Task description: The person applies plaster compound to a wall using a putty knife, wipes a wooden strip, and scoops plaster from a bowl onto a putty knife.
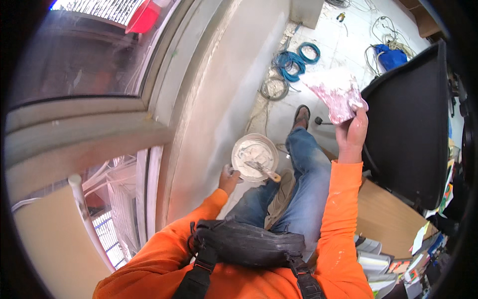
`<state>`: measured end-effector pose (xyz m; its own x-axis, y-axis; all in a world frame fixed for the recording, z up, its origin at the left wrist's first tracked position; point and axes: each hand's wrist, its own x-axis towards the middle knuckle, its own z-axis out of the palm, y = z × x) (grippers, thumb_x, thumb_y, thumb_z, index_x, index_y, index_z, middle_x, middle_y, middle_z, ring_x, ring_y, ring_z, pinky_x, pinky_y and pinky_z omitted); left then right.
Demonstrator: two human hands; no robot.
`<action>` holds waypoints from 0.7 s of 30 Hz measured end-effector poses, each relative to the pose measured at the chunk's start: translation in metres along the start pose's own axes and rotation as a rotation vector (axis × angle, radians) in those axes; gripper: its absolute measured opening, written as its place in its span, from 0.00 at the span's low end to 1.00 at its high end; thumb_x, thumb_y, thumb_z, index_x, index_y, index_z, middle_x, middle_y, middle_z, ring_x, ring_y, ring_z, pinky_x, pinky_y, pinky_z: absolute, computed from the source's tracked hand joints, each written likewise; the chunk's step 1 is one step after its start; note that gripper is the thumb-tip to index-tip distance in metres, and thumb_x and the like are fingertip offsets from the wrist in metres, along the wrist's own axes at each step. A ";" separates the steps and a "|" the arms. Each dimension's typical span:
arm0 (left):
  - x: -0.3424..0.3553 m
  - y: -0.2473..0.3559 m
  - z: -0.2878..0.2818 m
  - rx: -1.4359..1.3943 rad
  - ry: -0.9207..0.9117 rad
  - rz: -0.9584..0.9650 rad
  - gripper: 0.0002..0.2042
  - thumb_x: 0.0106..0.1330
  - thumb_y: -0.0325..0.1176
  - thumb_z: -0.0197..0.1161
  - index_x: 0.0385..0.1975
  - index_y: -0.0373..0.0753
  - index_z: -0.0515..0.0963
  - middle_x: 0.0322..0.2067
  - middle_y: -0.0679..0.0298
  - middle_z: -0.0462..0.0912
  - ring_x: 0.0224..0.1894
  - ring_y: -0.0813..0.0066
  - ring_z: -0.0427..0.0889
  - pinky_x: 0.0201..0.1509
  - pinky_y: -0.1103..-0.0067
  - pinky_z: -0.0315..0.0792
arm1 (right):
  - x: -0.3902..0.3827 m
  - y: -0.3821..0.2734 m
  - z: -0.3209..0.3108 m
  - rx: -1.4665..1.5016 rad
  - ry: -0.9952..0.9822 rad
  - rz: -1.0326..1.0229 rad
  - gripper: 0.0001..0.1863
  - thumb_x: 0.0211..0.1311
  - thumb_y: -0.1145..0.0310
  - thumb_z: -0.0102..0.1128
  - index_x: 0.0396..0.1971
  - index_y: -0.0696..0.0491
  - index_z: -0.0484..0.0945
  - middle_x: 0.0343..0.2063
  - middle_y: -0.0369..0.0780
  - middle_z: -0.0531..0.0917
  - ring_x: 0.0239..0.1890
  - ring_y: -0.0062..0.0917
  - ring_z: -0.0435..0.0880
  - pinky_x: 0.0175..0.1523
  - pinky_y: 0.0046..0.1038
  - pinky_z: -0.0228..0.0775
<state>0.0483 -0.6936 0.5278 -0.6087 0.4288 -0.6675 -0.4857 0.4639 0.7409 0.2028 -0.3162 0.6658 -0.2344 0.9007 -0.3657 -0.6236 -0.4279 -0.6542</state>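
Observation:
My right hand [352,130] is raised and wrapped round the narrow end of a flat pink spreader [334,94], its broad face smeared with white plaster. Down by the wall, my left hand [229,179] has its fingers curled at the left rim of a round white bucket [234,158]; part of the grip is hidden. Wet white plaster [251,153] fills the bucket's bottom. A putty knife [263,170] lies in it, blade in the plaster and wooden handle over the near right rim.
A pale wall [214,114] and window frame [159,99] run along the left. Coiled blue cables [289,66] lie on the floor ahead. A large black panel [406,124] stands close on the right, beside a brown desk [386,212]. A blue bag [391,57] lies farther off.

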 end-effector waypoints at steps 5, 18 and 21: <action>-0.053 -0.021 -0.071 0.065 -0.080 -0.167 0.16 0.59 0.30 0.53 0.46 0.31 0.71 0.40 0.58 0.76 0.40 0.72 0.78 0.39 0.75 0.79 | -0.038 -0.012 0.003 -0.137 -0.180 0.104 0.16 0.59 0.71 0.43 0.47 0.56 0.70 0.40 0.38 0.79 0.39 0.24 0.80 0.41 0.29 0.75; -0.155 0.010 -0.135 0.723 0.156 0.179 0.21 0.68 0.40 0.43 0.43 0.24 0.71 0.38 0.43 0.77 0.43 0.54 0.76 0.50 0.69 0.67 | -0.120 0.071 -0.122 -0.268 0.162 0.189 0.16 0.59 0.70 0.48 0.47 0.57 0.69 0.39 0.39 0.76 0.37 0.25 0.78 0.35 0.27 0.76; -0.162 0.045 -0.134 0.728 0.079 0.388 0.23 0.68 0.45 0.40 0.45 0.28 0.71 0.36 0.43 0.77 0.41 0.50 0.76 0.47 0.67 0.67 | -0.127 0.085 -0.136 -0.317 0.293 0.215 0.18 0.59 0.70 0.51 0.49 0.59 0.67 0.40 0.40 0.76 0.36 0.27 0.79 0.31 0.25 0.78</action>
<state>0.0415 -0.8462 0.6791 -0.7048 0.6186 -0.3473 0.2791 0.6919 0.6659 0.2815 -0.4774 0.5667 -0.0851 0.7499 -0.6561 -0.3151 -0.6450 -0.6962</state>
